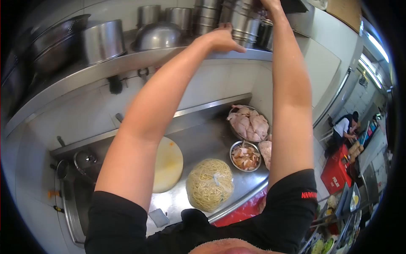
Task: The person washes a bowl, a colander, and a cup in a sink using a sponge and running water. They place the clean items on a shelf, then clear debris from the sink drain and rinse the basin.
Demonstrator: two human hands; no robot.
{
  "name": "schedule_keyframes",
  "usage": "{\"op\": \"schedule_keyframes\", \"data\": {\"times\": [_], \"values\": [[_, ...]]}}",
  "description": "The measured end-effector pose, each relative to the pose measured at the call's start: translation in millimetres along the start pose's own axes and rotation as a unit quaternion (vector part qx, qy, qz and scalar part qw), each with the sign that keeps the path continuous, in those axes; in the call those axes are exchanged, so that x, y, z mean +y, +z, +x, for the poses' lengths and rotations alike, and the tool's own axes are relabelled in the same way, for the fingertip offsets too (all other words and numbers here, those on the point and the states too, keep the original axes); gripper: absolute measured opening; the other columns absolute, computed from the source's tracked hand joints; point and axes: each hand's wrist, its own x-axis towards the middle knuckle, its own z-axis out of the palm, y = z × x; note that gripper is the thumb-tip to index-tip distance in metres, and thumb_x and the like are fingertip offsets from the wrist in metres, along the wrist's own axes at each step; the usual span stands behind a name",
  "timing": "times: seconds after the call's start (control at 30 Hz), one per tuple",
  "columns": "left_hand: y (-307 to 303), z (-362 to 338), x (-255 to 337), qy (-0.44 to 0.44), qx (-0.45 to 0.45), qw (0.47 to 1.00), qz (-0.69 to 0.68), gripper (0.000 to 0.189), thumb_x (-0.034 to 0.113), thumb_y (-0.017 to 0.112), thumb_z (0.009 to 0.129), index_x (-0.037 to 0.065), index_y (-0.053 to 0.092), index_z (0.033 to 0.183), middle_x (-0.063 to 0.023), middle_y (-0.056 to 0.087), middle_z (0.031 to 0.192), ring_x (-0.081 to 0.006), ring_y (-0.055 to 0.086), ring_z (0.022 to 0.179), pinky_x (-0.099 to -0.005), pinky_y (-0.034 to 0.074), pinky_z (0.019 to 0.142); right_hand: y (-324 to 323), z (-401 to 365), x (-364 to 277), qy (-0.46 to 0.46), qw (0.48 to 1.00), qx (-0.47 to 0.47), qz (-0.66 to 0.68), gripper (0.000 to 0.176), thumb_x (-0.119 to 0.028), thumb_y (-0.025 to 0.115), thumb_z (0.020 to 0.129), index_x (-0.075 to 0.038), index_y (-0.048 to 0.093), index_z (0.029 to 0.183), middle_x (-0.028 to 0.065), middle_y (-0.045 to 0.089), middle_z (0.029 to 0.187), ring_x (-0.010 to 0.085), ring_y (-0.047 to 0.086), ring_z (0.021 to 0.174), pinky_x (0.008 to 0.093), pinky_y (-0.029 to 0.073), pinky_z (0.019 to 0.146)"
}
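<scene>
Reaching to steel containers [241, 21], noodles [210, 186] below

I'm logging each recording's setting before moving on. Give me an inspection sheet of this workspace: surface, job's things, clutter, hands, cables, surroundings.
Surface: steel counter, shiny.
Job's things: stacked steel containers on the shelf above.
Clutter: round cutting board, bagged noodles, raw poultry and a small bowl of cut pieces on the counter.
Hands: left hand at the containers, grip unclear; right hand mostly cut off by the picture's top edge.
Cables: nothing seen.
Surroundings: tiled wall; another person in the background at right, near a red box.
</scene>
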Motion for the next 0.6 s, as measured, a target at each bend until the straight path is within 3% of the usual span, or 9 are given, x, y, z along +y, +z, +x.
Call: {"op": "schedule_keyframes", "data": {"times": [0.07, 0.17, 0.23, 0.27, 0.3, 0.37, 0.47, 0.53, 0.6], "values": [[2, 3, 0, 0.000, 0.013, 1.000, -0.009, 0.121, 0.061, 0.075, 0.070, -0.014, 0.020, 0.147, -0.0320, 0.020, 0.155, -0.0366, 0.017, 0.148, -0.0370, 0.020, 0.120, 9, -9, -18, 0.048, 0.994, 0.002, -0.093, 0.048, -0.051, 0.080, 0.071, -0.007, 0.064, 0.066, 0.0036, 0.054, 0.054, 0.0163, 0.053, 0.048, 0.0357, 0.045, 0.047], [-13, -16, 10, 0.023, 0.030, 0.997, -0.062, 0.103, 0.050, 0.079, 0.071, -0.013, 0.037, 0.141, -0.0346, 0.033, 0.148, -0.0400, 0.033, 0.142, -0.0392, 0.029, 0.117, 23, -33, -23, 0.068, 0.994, 0.051, -0.069, 0.051, -0.052, 0.079, 0.073, -0.006, 0.064, 0.086, 0.0044, 0.054, 0.057, 0.0163, 0.051, 0.045, 0.0366, 0.040, 0.038], [-12, -33, 8, 0.088, 0.158, 0.981, -0.063, 0.073, 0.039, 0.077, 0.075, -0.004, 0.056, 0.131, -0.0317, 0.046, 0.141, -0.0414, 0.046, 0.132, -0.0406, 0.038, 0.111, 21, -35, -20, 0.088, 0.996, -0.027, -0.022, 0.042, -0.043, 0.075, 0.081, -0.005, 0.061, 0.094, 0.0059, 0.058, 0.068, 0.0160, 0.056, 0.055, 0.0348, 0.046, 0.047], [-20, -47, 10, 0.113, 0.205, 0.970, -0.066, 0.066, 0.036, 0.076, 0.077, -0.001, 0.059, 0.129, -0.0300, 0.048, 0.140, -0.0409, 0.048, 0.131, -0.0405, 0.040, 0.110, 17, 5, 19, 0.030, 0.988, 0.005, -0.154, 0.127, -0.070, 0.079, 0.059, 0.012, 0.033, 0.143, 0.0303, 0.041, 0.145, 0.0412, 0.041, 0.136, 0.0459, 0.037, 0.110], [-29, -62, 13, 0.140, 0.248, 0.956, -0.067, 0.060, 0.034, 0.076, 0.078, 0.002, 0.062, 0.127, -0.0283, 0.049, 0.139, -0.0403, 0.050, 0.129, -0.0403, 0.041, 0.108, 12, 8, 28, 0.001, 0.993, -0.030, -0.115, 0.125, -0.072, 0.081, 0.052, 0.016, 0.043, 0.133, 0.0308, 0.050, 0.138, 0.0371, 0.049, 0.130, 0.0346, 0.040, 0.108], [-66, -115, 7, 0.185, 0.306, 0.932, 0.058, 0.046, 0.031, 0.074, 0.080, 0.008, 0.068, 0.120, -0.0222, 0.054, 0.138, -0.0370, 0.055, 0.125, -0.0400, 0.046, 0.104, 16, -18, 19, -0.018, 0.964, 0.115, -0.239, 0.102, -0.061, 0.081, 0.064, 0.009, 0.049, 0.133, 0.0253, 0.061, 0.119, 0.0387, 0.060, 0.107, 0.0457, 0.045, 0.100], [-137, -202, 5, 0.024, 0.364, 0.923, 0.125, 0.052, 0.037, 0.077, 0.078, 0.008, 0.068, 0.119, -0.0182, 0.060, 0.131, -0.0336, 0.058, 0.121, -0.0400, 0.047, 0.101, 39, -60, 20, -0.290, 0.909, 0.243, -0.173, 0.081, -0.045, 0.081, 0.070, 0.005, 0.054, 0.129, 0.0246, 0.062, 0.115, 0.0353, 0.061, 0.102, 0.0454, 0.049, 0.091], [-165, -234, -15, -0.126, 0.390, 0.885, 0.220, 0.073, 0.047, 0.080, 0.071, 0.005, 0.060, 0.128, -0.0174, 0.064, 0.124, -0.0329, 0.062, 0.114, -0.0400, 0.049, 0.097, 68, -123, -16, -0.260, 0.963, 0.006, 0.073, 0.079, -0.050, 0.081, 0.071, 0.008, 0.060, 0.122, 0.0239, 0.064, 0.110, 0.0299, 0.063, 0.100, 0.0382, 0.051, 0.085], [-184, -249, -54, -0.206, 0.355, 0.872, 0.266, 0.095, 0.055, 0.082, 0.064, 0.000, 0.052, 0.135, -0.0191, 0.066, 0.119, -0.0322, 0.065, 0.107, -0.0399, 0.051, 0.094, 84, -172, -54, -0.181, 0.956, -0.228, 0.025, 0.098, -0.063, 0.079, 0.067, 0.008, 0.055, 0.130, 0.0285, 0.057, 0.127, 0.0340, 0.058, 0.115, 0.0405, 0.048, 0.096]]}}
